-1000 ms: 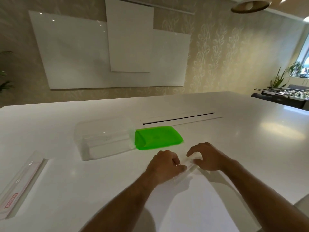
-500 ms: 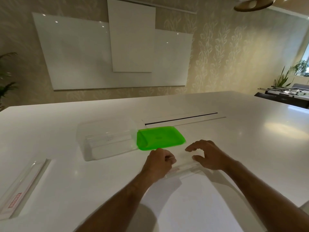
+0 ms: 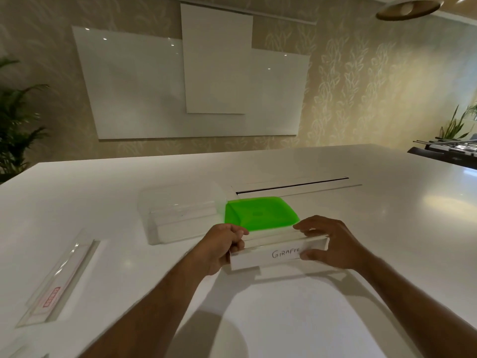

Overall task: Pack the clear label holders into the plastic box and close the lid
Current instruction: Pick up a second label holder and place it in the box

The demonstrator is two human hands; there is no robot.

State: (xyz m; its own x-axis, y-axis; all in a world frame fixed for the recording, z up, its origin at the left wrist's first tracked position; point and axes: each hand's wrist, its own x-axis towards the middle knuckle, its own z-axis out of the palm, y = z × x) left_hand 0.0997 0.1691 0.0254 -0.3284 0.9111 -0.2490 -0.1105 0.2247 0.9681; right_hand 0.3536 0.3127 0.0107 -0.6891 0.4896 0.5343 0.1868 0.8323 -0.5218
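— Above the bench (image 3: pixel 387 228), what changed?
— My left hand (image 3: pixel 222 248) and right hand (image 3: pixel 333 244) now grip the label holder (image 3: pixel 278 251) by its ends, fingers curled, lifted and turned, "GIRAFFE" facing me, near the green lid (image 3: pixel 260 214) and clear box (image 3: pixel 180 215).

Single head-worn wide-angle view, forward and down across the white table (image 3: pixel 361 228), close above the forearms.

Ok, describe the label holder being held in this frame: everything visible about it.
The label holder is a long clear plastic strip with a white card inside, handwritten "GIRAFFE", the last letter partly hidden. It is held lengthwise above the white table, its face tilted toward the camera. The left hand grips one end, the right hand the other.
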